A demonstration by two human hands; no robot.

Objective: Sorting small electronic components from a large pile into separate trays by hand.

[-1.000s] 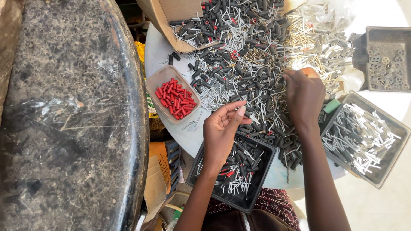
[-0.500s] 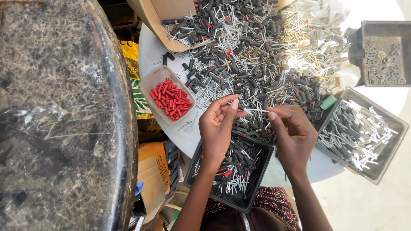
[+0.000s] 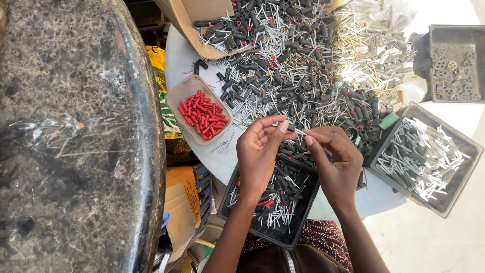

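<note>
My left hand (image 3: 260, 151) and my right hand (image 3: 336, 159) meet above the near edge of a white round table (image 3: 222, 162). Between their fingertips they pinch one small grey pin with a dark sleeve (image 3: 294, 130). Just below the hands sits a black tray (image 3: 303, 212) of assembled dark pieces. A big heap of loose dark sleeves and grey pins (image 3: 298, 65) covers the table beyond my hands.
A tan tray of red sleeves (image 3: 201, 115) lies to the left. To the right stands a grey tray of grey pins (image 3: 424, 156), with a dark tray of small washers (image 3: 452, 63) behind it. A cardboard box (image 3: 194, 20) is at the back. A dark stone slab (image 3: 70, 136) fills the left.
My right hand came back from the heap toward my left hand, and both now pinch the small piece together. The camera has moved a little closer.
</note>
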